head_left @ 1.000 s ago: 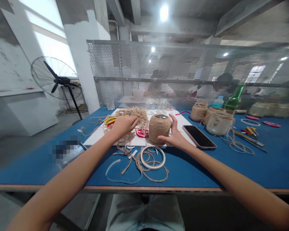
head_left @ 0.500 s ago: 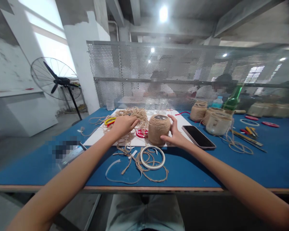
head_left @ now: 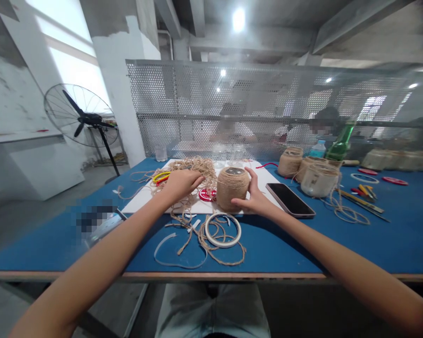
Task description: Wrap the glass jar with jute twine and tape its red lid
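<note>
On the white board [head_left: 137, 203], a jar wrapped in brown twine [head_left: 231, 190] stands upright, its glass mouth showing on top. My right hand [head_left: 256, 197] curves round the jar's right side, thumb at the front and fingers behind. Left of the jar, my left hand [head_left: 183, 184] is closed over the tangled twine [head_left: 202, 166]; its fingertips are largely hidden, and it seems to pinch a strand. Between hand and jar lies a red and white lid [head_left: 207, 195]. Yellow-handled scissors [head_left: 161, 177] rest beside my left wrist.
A white ring [head_left: 223, 230] lies on loose twine at the front. Right of the jar are a phone [head_left: 291, 200], several twine-wrapped jars [head_left: 289, 163], a green bottle [head_left: 341, 141] and tools [head_left: 366, 192]. Clear glass jars [head_left: 219, 155] stand behind, before a perforated metal screen [head_left: 197, 112].
My right hand and the jar have shifted very slightly, the thumb a little further left across the jar's front. My left hand stays almost still.
</note>
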{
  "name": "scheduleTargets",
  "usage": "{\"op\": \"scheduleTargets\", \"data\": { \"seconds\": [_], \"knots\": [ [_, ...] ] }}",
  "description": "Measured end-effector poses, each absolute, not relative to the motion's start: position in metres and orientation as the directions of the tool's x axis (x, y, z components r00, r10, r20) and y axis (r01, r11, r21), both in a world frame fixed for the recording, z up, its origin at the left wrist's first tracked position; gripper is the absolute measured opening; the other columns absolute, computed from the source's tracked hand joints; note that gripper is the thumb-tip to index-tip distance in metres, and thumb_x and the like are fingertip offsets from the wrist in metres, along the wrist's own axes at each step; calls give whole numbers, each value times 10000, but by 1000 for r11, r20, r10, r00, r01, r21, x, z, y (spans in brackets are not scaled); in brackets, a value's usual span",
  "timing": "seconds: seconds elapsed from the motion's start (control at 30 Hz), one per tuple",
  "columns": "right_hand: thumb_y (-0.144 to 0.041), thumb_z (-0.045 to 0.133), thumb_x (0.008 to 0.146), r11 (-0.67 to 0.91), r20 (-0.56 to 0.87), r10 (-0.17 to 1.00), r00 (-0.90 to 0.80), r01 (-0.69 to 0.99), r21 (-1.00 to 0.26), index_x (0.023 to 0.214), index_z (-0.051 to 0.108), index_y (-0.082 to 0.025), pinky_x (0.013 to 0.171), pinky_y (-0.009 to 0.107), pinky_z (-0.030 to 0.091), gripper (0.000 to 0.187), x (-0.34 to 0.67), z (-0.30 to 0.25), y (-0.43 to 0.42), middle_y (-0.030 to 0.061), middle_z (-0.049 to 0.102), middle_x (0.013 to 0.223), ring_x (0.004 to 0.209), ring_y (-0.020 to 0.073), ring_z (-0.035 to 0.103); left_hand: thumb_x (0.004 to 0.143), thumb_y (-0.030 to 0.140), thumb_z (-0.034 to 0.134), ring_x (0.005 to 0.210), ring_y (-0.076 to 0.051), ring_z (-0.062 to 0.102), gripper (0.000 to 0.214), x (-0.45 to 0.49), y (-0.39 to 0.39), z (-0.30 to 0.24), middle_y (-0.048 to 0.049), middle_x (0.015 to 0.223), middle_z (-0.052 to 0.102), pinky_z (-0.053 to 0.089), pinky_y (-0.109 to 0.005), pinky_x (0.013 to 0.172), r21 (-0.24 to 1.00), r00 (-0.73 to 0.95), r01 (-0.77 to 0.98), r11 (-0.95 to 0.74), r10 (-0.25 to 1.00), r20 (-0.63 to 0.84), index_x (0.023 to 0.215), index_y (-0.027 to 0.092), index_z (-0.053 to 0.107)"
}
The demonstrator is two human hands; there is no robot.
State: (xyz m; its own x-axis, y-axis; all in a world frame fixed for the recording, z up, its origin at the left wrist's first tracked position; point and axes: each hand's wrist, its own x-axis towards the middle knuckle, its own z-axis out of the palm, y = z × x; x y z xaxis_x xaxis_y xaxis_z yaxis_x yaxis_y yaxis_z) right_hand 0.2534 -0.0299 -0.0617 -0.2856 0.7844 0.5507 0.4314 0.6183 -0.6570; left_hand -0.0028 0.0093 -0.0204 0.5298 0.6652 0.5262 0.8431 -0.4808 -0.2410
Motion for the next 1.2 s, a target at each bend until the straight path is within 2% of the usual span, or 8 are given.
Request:
{"op": "scheduleTargets", "data": {
  "seconds": [0.23,0.47,0.67,0.8,0.9,0.97,1.07,1.2],
  "knots": [
    [-422,632,692,628,514,778,-360,455,-632,1356,12,-194,1068,479,191,937,258,-56,-32,167,329,1350,1316,284,258,888,433,295,691,-168,575,434,-4,10,-21,-59,746,651,313,-233,548,-230,536,837,-496,662,523,743,184,620],
    [-431,705,616,619,561,779,-279,487,-616,1363,-6,-193,1073,480,175,1058,253,-62,-31,184,206,1407,1330,296,207,894,413,300,753,-170,557,432,-2,11,-21,-71,788,631,359,-245,604,-183,567,804,-565,639,519,768,173,636],
    [-437,694,641,612,539,788,-299,479,-629,1368,-5,-217,1053,488,220,1033,258,-62,-28,172,282,1375,1301,302,276,889,349,331,882,-173,541,373,-2,14,-21,-81,930,613,406,-272,768,-72,612,738,-670,621,490,860,164,654],
    [-409,687,655,622,545,780,-307,476,-622,1362,18,-204,1057,468,227,994,259,-61,-30,168,303,1356,1292,291,292,888,296,315,883,-158,563,359,1,10,-16,-67,952,641,426,-263,800,32,632,694,-719,630,451,997,155,626],
    [-389,688,653,633,556,771,-310,470,-616,1355,41,-196,1065,454,222,975,258,-60,-30,163,298,1356,1297,286,280,865,241,317,830,-140,578,365,2,5,-12,-49,968,653,440,-256,777,155,615,675,-722,666,424,1114,164,572],
    [-384,684,657,638,555,768,-319,461,-617,1354,44,-206,1067,454,221,963,258,-60,-30,154,303,1356,1304,284,268,822,191,337,758,-133,567,367,2,4,-10,-38,874,653,442,-260,748,322,570,638,-699,710,413,1094,162,581],
    [-379,678,666,642,551,766,-332,453,-619,1351,45,-207,1070,447,221,949,259,-61,-28,151,317,1346,1304,278,270,745,149,355,613,-120,509,309,1,5,-10,-2,636,567,438,-246,639,587,497,504,-633,769,402,910,152,617],
    [-377,677,665,634,550,771,-322,468,-615,1351,36,-200,1073,447,214,955,259,-60,-28,156,310,1347,1303,281,269,686,155,328,486,-92,444,169,0,10,-12,20,546,462,410,-213,482,718,463,395,-573,799,384,681,159,496]
  ]
}}
